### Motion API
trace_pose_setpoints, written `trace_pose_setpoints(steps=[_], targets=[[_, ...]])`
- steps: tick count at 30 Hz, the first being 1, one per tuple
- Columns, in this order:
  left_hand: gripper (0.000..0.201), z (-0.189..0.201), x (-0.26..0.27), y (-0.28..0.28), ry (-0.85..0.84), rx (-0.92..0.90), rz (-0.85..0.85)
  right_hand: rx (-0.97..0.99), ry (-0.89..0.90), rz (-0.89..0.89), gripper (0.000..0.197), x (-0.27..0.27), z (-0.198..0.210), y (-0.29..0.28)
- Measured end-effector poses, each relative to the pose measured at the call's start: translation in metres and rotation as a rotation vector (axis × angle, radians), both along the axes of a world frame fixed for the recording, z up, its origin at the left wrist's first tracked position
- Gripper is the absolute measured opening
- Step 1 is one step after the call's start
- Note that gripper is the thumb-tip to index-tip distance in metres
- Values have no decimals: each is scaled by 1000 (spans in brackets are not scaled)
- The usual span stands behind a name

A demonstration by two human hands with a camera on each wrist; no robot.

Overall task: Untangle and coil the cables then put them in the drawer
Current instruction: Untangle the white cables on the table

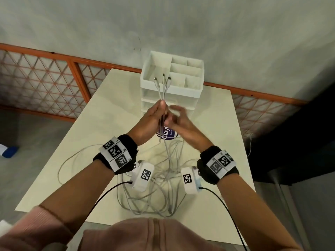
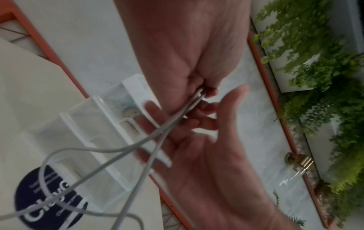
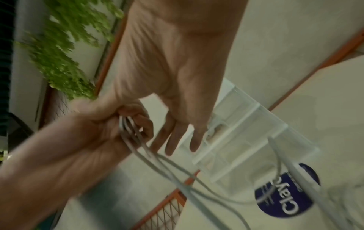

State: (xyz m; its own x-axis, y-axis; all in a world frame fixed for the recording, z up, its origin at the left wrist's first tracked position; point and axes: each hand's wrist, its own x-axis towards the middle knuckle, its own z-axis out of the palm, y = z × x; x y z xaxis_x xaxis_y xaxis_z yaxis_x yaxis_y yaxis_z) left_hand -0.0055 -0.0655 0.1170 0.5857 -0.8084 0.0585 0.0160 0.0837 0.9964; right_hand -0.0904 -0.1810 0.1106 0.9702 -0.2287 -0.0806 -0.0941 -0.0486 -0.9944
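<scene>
Three pale grey cables [image 1: 161,91] stand up from my left hand [image 1: 154,115], which grips them in a bunch, connector ends uppermost. Their lengths drop into a loose tangle [image 1: 154,189] on the table near me. In the left wrist view my left hand [image 2: 197,88] pinches the cables [image 2: 141,143] between thumb and fingers. My right hand [image 1: 178,117] hovers just right of the bunch, fingers relaxed and spread, holding nothing. The right wrist view shows my right hand [image 3: 177,137] with straight fingers beside the gripping left hand [image 3: 106,124]. The white drawer unit [image 1: 181,91] stands behind them.
The drawer unit has open compartments on top and shut drawers [image 2: 94,124] below. A dark round sticker [image 1: 167,135] lies on the cream table [image 1: 217,127] under my hands. An orange mesh railing [image 1: 45,75] runs behind the table. Black wrist-camera leads trail towards me.
</scene>
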Motion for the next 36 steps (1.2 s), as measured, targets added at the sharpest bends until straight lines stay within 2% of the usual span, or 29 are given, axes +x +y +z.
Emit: trace_pose_setpoints(steps=[2,4,6,10,12,14,17,18,20,22,23,26,31,34,36], targets=[[39,11,1,1,47,-52,4,-72,118,281,35,2,-12,8],[39,20,7,4,34,-94,11,-193,179,382,17,5,-24,10],[39,27,18,11,-14,-131,35,-276,223,348,6,5,-35,2],[39,41,39,29,-48,-163,173,-465,332,228,14,-11,-53,-33],[39,41,44,35,-81,-143,236,-491,355,208,15,-18,-48,-47],[38,35,44,36,-193,-62,254,-517,345,186,19,-25,-37,-58],[21,15,44,32,-467,209,141,-492,227,177,15,-18,-14,-60],[25,7,41,31,-507,287,65,-487,181,160,13,-15,-5,-56],[33,-3,32,26,-527,325,-59,-495,86,141,15,-9,23,-45],[15,-5,26,21,-484,282,-51,-456,10,134,13,-6,43,-38],[12,-4,26,20,-468,246,-25,-426,-14,124,11,-5,48,-36],[25,7,35,22,-529,129,92,-342,9,118,12,-7,39,-39],[27,20,55,26,-470,-20,410,-364,233,204,23,-20,-13,-53],[29,14,68,33,-390,-24,608,-405,322,206,21,-29,-33,-61],[27,5,76,40,-359,74,727,-449,323,170,21,-33,-36,-65]])
